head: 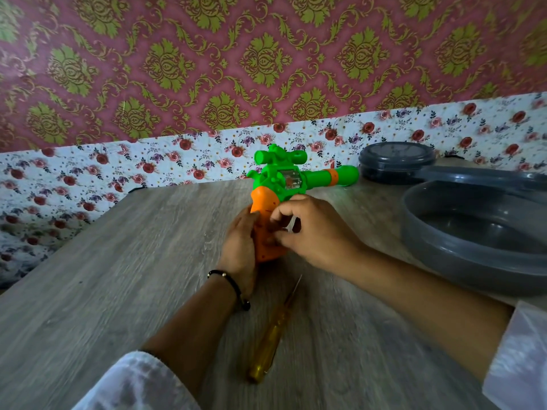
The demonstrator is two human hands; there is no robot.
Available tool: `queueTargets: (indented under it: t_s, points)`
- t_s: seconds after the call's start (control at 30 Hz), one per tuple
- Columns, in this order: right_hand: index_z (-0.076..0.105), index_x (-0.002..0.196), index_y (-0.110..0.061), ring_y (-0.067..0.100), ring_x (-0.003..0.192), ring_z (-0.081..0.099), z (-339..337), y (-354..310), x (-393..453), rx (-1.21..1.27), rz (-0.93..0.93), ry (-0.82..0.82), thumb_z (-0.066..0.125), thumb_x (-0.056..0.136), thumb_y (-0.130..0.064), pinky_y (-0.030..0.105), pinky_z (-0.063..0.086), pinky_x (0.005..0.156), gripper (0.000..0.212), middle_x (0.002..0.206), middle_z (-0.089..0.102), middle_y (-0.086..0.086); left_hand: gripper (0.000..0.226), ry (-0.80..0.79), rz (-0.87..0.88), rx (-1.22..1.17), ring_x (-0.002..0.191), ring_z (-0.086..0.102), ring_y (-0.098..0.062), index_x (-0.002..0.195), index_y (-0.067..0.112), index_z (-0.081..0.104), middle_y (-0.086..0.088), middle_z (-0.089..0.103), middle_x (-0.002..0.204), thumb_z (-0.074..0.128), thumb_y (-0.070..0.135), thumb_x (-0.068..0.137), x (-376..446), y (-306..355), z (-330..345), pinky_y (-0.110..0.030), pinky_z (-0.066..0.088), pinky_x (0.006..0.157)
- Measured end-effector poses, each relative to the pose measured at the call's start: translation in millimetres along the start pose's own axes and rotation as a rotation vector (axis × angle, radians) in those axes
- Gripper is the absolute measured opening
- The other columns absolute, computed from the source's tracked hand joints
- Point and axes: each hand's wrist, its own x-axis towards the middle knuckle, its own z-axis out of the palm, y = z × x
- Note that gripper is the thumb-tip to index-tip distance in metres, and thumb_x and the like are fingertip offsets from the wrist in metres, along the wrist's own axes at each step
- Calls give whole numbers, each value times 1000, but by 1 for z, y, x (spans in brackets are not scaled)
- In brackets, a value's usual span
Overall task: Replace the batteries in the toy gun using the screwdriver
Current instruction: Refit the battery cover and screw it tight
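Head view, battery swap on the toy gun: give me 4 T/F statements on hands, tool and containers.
1. The screwdriver lies on the table, in neither hand. True.
2. The left hand holds the orange grip of the toy gun. True.
3. The right hand rests flat on the table, away from the toy. False: its fingers work at the orange grip.
4. The grey containers sit left of the toy. False: they are on the right.

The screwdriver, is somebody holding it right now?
No, the screwdriver lies on the table, and both the left hand and the right hand are on the toy gun.
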Motion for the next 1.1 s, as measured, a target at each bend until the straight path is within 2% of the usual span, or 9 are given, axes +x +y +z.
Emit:
queueTargets:
  t_s: [0.1,0.2,0.27,0.4,0.67,0.73,0.8,0.9,1.1]
  points:
    - [72,78,-16,7,66,59,-23,-4,9,56,55,-32,74,76,-17,23,45,64,3,77,69,-1,24,1,32,18,76,61,-23,105,16,60,-13,65,93,38,20,97,1,-1,0,-28,51,57]
    - [71,79,-11,0,57,57,-49,-5,17,-56,172,-135,73,78,-10,15,44,56,2,73,68,-2,30,-9,28,-24,77,64,-23,126,19,51,-12,65,96,37,20,100,2,1,-1,-28,55,57]
    - [67,82,-5,8,53,58,-65,-3,19,-152,324,-276,66,82,-2,19,48,49,3,69,65,-1,37,-6,25,-36,78,64,-23,135,17,45,-12,65,96,39,20,100,3,1,-2,-29,56,59]
    - [66,93,4,23,67,65,-75,13,20,-336,517,-458,60,86,1,25,53,51,10,91,71,15,42,-6,-7,-76,79,66,-21,140,16,40,-9,66,99,42,23,98,5,1,-4,-31,57,62]
    - [66,91,1,20,49,61,-56,32,18,-522,529,-484,74,78,-11,26,52,46,19,66,67,13,48,-39,-48,-106,82,67,-24,143,17,38,-20,57,128,44,22,96,8,-2,-7,-31,59,62]
    - [65,78,-2,15,38,57,-52,31,16,-579,490,-460,74,77,-8,22,49,41,11,44,61,6,48,-49,-39,-99,83,67,-24,143,17,39,-21,57,129,45,22,95,9,-2,-7,-31,59,63]
    - [57,57,-5,13,31,52,-51,32,16,-618,457,-433,73,76,-3,23,50,44,25,23,44,-2,48,-51,-35,-94,83,67,-25,143,18,39,-21,57,129,45,22,95,10,-3,-8,-32,59,64]
    - [45,46,-9,17,45,49,-52,34,16,-615,399,-455,70,76,3,32,53,61,41,24,41,5,48,-43,-32,-92,83,66,-25,142,17,40,-21,58,127,46,22,95,11,-5,-9,-34,59,66]
    - [48,53,-9,15,47,53,-47,34,16,-716,351,-427,69,73,2,17,37,42,30,46,52,4,48,-49,-35,-89,82,67,-25,142,18,40,-21,57,128,46,22,95,11,-5,-9,-34,59,68]
